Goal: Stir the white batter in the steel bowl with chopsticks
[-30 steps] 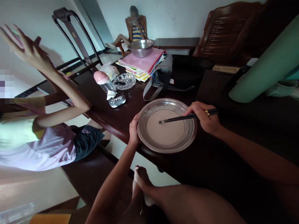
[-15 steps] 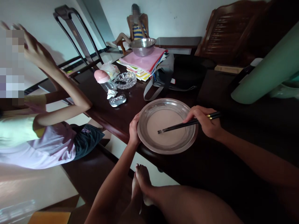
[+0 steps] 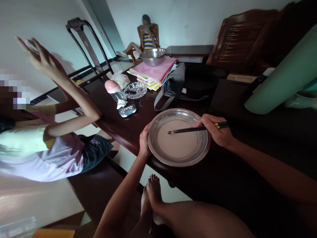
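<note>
A wide metal basin [image 3: 173,115] sits on the table [image 3: 137,124] at the near edge, a pool of pale, milky liquid [image 3: 177,143] covering its bottom and leaving a band of the wall bare. The left hand [image 3: 144,140] clasps its left rim, though the fingers underneath are hidden. The right hand's [image 3: 218,132] grip pinches a pair of black chopsticks [image 3: 184,130] over the right rim, tips together in the liquid near the middle. Farther back, a smaller metal bowl [image 3: 153,61] stands on a pink folder [image 3: 151,71] atop papers; its inside is too shallow in view to tell. A glass ashtray [image 3: 137,95] holds something dark, just beside a clear, pink-lidded bottle [image 3: 117,96] whose contents are unclear.
</note>
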`<move>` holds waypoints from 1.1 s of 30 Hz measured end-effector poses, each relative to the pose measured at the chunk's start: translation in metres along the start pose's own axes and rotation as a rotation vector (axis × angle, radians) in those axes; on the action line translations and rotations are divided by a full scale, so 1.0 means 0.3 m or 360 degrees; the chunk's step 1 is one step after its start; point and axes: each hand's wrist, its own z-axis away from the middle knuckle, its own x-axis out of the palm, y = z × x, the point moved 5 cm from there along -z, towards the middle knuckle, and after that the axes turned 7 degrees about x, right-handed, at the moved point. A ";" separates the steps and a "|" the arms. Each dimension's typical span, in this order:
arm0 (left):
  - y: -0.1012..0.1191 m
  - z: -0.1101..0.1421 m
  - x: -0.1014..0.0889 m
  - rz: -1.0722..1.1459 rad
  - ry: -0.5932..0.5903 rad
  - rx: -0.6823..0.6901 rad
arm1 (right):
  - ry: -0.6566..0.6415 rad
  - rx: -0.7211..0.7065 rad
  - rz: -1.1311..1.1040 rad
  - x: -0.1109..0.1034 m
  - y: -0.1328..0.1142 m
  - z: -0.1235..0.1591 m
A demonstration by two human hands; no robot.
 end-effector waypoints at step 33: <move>0.009 -0.004 0.002 -0.0040 -0.0018 0.0034 | 0.0022 0.0113 -0.0182 -0.012 -0.003 -0.003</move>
